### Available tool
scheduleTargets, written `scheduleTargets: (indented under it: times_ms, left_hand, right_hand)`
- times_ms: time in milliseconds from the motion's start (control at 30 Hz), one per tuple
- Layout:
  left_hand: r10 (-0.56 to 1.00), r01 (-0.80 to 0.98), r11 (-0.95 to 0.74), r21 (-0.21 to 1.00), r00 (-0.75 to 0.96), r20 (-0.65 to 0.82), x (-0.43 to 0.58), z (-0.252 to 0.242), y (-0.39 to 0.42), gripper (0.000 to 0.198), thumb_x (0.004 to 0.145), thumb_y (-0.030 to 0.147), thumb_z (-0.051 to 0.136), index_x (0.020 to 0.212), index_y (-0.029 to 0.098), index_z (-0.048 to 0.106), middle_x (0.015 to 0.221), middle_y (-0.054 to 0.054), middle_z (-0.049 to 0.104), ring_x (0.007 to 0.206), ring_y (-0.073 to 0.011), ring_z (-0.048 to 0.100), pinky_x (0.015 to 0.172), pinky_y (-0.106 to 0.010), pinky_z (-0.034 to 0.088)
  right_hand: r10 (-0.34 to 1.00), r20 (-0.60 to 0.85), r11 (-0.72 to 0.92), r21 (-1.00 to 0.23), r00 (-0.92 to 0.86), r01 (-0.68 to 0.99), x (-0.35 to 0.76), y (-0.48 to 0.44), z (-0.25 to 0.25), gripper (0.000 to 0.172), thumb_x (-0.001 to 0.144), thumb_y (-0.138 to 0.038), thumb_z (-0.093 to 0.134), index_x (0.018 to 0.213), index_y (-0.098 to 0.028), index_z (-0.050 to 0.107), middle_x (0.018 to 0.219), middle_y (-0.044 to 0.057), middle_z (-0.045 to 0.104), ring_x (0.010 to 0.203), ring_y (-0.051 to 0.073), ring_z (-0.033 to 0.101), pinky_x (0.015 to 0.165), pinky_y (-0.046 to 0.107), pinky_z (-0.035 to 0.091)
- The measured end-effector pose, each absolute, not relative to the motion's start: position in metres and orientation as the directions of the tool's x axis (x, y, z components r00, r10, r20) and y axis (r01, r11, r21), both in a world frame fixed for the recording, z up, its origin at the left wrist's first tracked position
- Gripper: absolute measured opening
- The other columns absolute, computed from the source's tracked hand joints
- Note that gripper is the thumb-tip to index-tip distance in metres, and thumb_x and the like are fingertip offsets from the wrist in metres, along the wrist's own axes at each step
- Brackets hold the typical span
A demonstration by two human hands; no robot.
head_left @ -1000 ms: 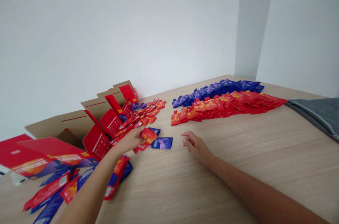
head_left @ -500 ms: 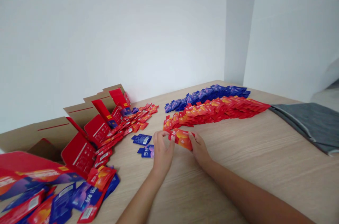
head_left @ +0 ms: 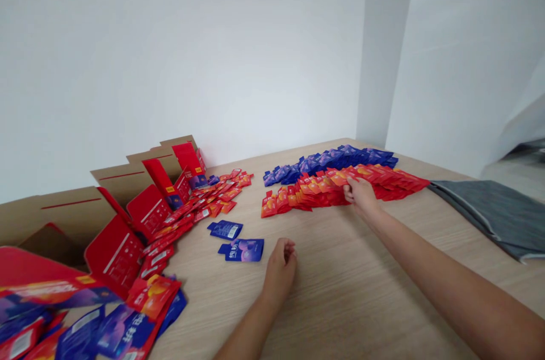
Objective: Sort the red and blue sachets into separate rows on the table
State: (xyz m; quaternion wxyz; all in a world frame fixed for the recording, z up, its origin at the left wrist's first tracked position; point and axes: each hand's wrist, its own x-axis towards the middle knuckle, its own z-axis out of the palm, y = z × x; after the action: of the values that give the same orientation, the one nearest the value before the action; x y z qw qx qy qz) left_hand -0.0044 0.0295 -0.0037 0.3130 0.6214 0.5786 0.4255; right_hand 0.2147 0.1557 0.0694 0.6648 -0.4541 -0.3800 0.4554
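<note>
My right hand (head_left: 360, 194) reaches to the long row of red packets (head_left: 340, 185) and pinches one of them at the row's front edge. Behind that row lies a row of blue packets (head_left: 327, 160). My left hand (head_left: 281, 266) rests on the wooden table (head_left: 340, 292) with fingers loosely curled and nothing in them. Just left of it lie two loose blue packets (head_left: 242, 249) (head_left: 225, 229).
A heap of red packets (head_left: 204, 201) spills from open red boxes (head_left: 149, 209) and brown cartons (head_left: 80, 206) at the left. More red and blue packets (head_left: 123, 320) lie at the near left. A grey cloth (head_left: 494, 212) lies at the right. White walls stand behind.
Both hands held a red packet at the table's middle; now the right hand has carried it to the red row, and the left hand has drawn back empty.
</note>
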Motion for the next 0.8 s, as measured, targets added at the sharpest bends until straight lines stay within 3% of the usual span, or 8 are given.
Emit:
scheduleTargets:
  times_ms: [167, 300, 433, 667, 800]
  left_hand:
    - [0.985, 0.434, -0.141, 0.89, -0.025, 0.169, -0.005, -0.004, 0.031, 0.015, 0.075, 0.014, 0.043, 0.087, 0.02, 0.05, 0.079, -0.001, 0.056, 0.077, -0.0155, 0.054, 0.073, -0.029, 0.042]
    - [0.984, 0.434, -0.147, 0.889, -0.027, 0.176, -0.005, -0.006, 0.031, 0.017, 0.075, 0.011, 0.042, 0.087, 0.02, 0.05, 0.079, -0.001, 0.056, 0.077, -0.0148, 0.054, 0.072, -0.028, 0.041]
    - [0.983, 0.428, -0.141, 0.892, -0.048, 0.179, -0.004, -0.007, 0.031, 0.019, 0.075, 0.008, 0.042, 0.088, 0.019, 0.05, 0.079, -0.001, 0.057, 0.077, -0.0139, 0.055, 0.073, -0.027, 0.041]
    - [0.962, 0.409, -0.173, 0.896, -0.126, 0.243, -0.014, -0.005, 0.035, 0.022, 0.073, 0.004, 0.043, 0.087, 0.019, 0.05, 0.077, 0.0, 0.057, 0.076, -0.0126, 0.056, 0.073, -0.026, 0.043]
    - [0.903, 0.559, -0.187, 0.808, -0.225, 0.365, -0.069, -0.001, 0.042, 0.02, 0.076, 0.008, 0.042, 0.09, 0.018, 0.052, 0.081, -0.002, 0.058, 0.079, -0.0142, 0.056, 0.076, -0.029, 0.045]
  right_hand:
    - [0.94, 0.058, 0.109, -0.985, 0.336, -0.136, 0.228, 0.177, 0.068, 0.025, 0.076, -0.029, 0.053, 0.058, -0.019, 0.04, 0.036, -0.004, 0.044, 0.027, 0.005, 0.032, 0.029, 0.016, 0.021]
    - [0.917, 0.12, 0.163, -0.983, 0.38, -0.084, 0.226, 0.164, 0.056, 0.017, 0.076, -0.032, 0.052, 0.072, -0.017, 0.046, 0.037, -0.006, 0.045, 0.028, 0.006, 0.033, 0.03, 0.016, 0.02]
    - [0.901, 0.215, 0.262, -0.962, 0.377, -0.077, 0.203, 0.137, 0.041, 0.027, 0.073, -0.039, 0.052, 0.087, -0.017, 0.047, 0.039, -0.009, 0.042, 0.033, 0.006, 0.034, 0.034, 0.016, 0.023]
    - [0.983, 0.179, 0.176, -0.982, -0.042, -0.068, 0.12, 0.085, 0.012, 0.03, 0.074, -0.04, 0.048, 0.093, -0.017, 0.047, 0.044, -0.009, 0.042, 0.037, 0.009, 0.036, 0.037, 0.018, 0.025]
    - [0.979, 0.109, 0.116, -0.993, -0.172, 0.033, 0.102, 0.07, -0.003, 0.033, 0.076, -0.039, 0.043, 0.098, -0.016, 0.047, 0.045, -0.008, 0.043, 0.038, 0.01, 0.037, 0.038, 0.02, 0.027]
